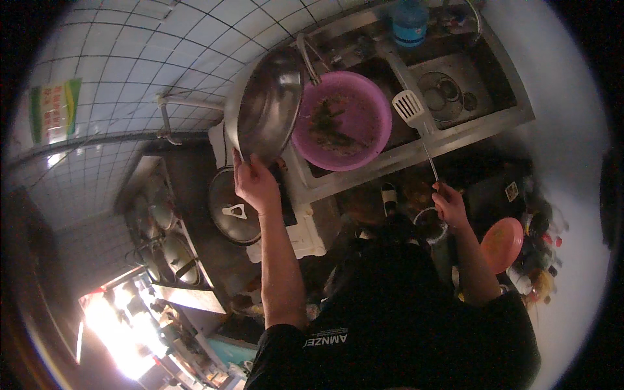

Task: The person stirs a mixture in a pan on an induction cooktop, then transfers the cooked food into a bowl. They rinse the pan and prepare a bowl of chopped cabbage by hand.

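Note:
My left hand (257, 185) is closed on the near rim of a wide, round metal pan (265, 107), which is tipped on its side with its hollow facing right. The pan is held up beside a pink plastic basin (374, 117) in the left sink bowl. Dark green leafy bits and murky water (333, 127) show inside the basin. My right hand (450, 207) is wrapped round the handle of a slotted spatula (409, 107). Its pale head points away from me, above the divider between the two sink bowls.
A faucet (305, 55) reaches over the pink basin. The right sink bowl (481, 84) holds a round strainer, with a blue bottle (409, 26) behind. A dark lid (235, 211) with a white handle lies below the pan. An orange basin (502, 245) stands at right.

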The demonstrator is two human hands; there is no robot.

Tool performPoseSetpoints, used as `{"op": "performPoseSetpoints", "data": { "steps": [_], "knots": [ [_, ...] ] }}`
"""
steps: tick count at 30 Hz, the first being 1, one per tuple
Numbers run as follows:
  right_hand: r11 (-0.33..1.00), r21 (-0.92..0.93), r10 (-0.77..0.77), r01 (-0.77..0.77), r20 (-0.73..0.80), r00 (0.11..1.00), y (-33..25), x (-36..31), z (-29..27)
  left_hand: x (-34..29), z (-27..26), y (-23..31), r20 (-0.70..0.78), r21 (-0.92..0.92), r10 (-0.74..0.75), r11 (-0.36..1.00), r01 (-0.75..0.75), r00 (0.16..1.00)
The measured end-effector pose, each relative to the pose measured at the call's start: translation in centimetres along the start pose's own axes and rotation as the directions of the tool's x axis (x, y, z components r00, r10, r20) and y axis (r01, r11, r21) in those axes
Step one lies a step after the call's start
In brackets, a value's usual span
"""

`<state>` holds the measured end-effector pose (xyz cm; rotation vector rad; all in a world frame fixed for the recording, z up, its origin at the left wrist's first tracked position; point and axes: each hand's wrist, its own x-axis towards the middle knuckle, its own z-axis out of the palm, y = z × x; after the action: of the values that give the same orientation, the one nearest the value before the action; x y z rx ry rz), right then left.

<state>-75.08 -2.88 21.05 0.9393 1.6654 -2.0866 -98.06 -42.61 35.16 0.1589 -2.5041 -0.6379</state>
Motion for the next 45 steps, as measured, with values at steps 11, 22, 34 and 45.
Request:
{"op": "performPoseSetpoints", "data": {
  "steps": [11, 22, 34, 45],
  "knots": [
    [0.526, -0.746, -0.573, 0.408, 0.044, 0.818, 0.1, 0.8, 0.0, 2.1, -5.8, 3.8, -0.207, -0.072, 0.217, 0.969, -0.236, 0.954],
    [0.563, -0.692, -0.592, 0.452, 0.044, 0.805, -1.6, 1.5, 1.8, 3.4, -6.4, 7.3, -0.3, -0.092, 0.423, 0.879, -0.467, 0.855],
    [0.623, -0.662, -0.537, 0.416, 0.025, 0.843, -2.4, 2.6, 1.9, 2.5, -5.3, 9.0, -0.328, -0.25, 0.355, 0.861, -0.443, 0.876],
    [0.774, -0.482, -0.451, 0.411, 0.037, 0.892, 0.8, 6.6, -1.1, -1.7, 0.4, 8.9, 0.316, -0.731, -0.43, 0.457, 0.506, 0.846]
  ]
}}
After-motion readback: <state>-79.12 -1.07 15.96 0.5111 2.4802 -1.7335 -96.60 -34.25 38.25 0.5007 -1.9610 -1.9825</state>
